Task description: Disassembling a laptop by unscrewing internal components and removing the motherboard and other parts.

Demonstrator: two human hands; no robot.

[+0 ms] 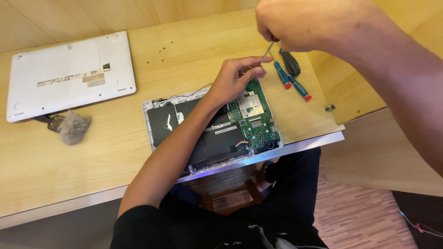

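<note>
**A:** Count it off for me. What's on the desk?

**B:** From my feed: one opened laptop (210,131) lying base-up near the front edge of the wooden desk (69,166), its green circuit board (256,115) bare on the right side and a black battery panel to the left of that. One white bottom cover (69,74) sits well apart at the far left. One grey tuft of fluff (74,127) lies just below that cover. I count three spare screwdrivers (290,76) beside the laptop's far right corner: two with blue handles and red tips, one black. A few tiny dark screws (154,55) are scattered on the desk beyond the laptop; I can't count them surely.

**A:** And the arms?

**B:** My left forearm runs diagonally up across the laptop, with the left hand (237,78) over the board's far end. The right arm comes in from the upper right, and the right hand (300,23) is raised above the left.

**A:** Grips?

**B:** The right hand is closed around the top of a thin screwdriver (266,53), shaft angled down to the board's far edge. The left hand's fingers are curled, thumb and fingertips pinched together at the shaft's lower end, steadying the tip. Whether they touch the metal or just the board, I cannot tell.
</note>
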